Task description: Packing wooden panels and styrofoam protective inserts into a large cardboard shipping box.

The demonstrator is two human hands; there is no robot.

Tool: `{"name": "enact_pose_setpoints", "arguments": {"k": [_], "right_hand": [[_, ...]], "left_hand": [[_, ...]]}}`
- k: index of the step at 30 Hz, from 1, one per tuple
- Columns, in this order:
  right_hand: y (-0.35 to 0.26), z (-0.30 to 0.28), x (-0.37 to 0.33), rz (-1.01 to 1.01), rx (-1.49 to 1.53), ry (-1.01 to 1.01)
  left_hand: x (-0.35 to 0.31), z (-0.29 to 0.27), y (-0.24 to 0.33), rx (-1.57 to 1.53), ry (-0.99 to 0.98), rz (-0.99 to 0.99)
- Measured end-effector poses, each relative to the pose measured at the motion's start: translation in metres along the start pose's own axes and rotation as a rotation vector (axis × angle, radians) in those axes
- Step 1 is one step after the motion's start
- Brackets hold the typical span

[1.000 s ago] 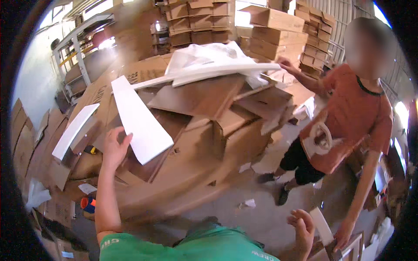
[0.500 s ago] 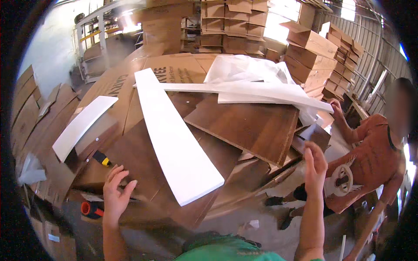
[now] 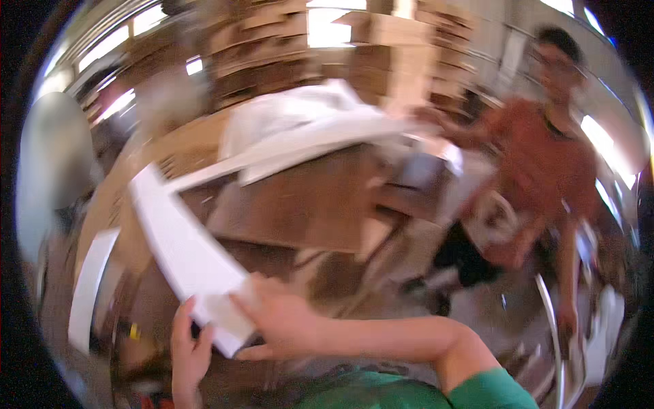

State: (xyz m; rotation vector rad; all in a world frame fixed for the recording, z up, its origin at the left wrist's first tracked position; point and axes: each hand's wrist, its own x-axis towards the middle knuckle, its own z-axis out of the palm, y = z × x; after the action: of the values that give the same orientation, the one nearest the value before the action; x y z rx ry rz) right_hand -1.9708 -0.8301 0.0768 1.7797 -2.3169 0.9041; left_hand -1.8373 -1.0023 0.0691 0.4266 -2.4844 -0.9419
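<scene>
A long white foam-like strip [image 3: 187, 235] lies slantwise over brown boards, its near end towards me. My right hand [image 3: 283, 320] reaches across from the right and grips this near end, fingers over the top and thumb by the end edge. At the strip's left edge is my left hand [image 3: 191, 351], its thumb and fingers apart with a dark gap between them; the fingertips meet or nearly meet the edge. Motion blur softens both hands.
A brown board [image 3: 300, 204] lies beyond, with another long white strip [image 3: 306, 140] and white plastic wrapping [image 3: 286, 109] above it. A co-worker [image 3: 545, 157] at the right reaches towards that strip's end. A shorter white strip [image 3: 90, 293] is at left; stacked cartons [image 3: 259, 48] stand behind.
The view has swung to the right. My right hand has come across to the left and taken hold of the strip's near end; my left hand has come up to its left edge.
</scene>
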Motion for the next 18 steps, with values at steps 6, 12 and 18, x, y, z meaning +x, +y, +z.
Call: {"name": "enact_pose_setpoints", "arguments": {"k": [6,12,18], "right_hand": [[0.005,0.008,-0.027,-0.355,0.097,0.421],[0.000,-0.058,-0.112,-0.419,0.311,0.683],[-0.027,-0.132,-0.255,0.344,0.211,0.758]], "left_hand": [[-0.041,0.025,0.075,-0.395,0.384,0.081],[-0.087,0.095,0.137,-0.432,0.587,0.471],[-0.142,0.211,0.196,-0.869,-0.085,0.615]]}}
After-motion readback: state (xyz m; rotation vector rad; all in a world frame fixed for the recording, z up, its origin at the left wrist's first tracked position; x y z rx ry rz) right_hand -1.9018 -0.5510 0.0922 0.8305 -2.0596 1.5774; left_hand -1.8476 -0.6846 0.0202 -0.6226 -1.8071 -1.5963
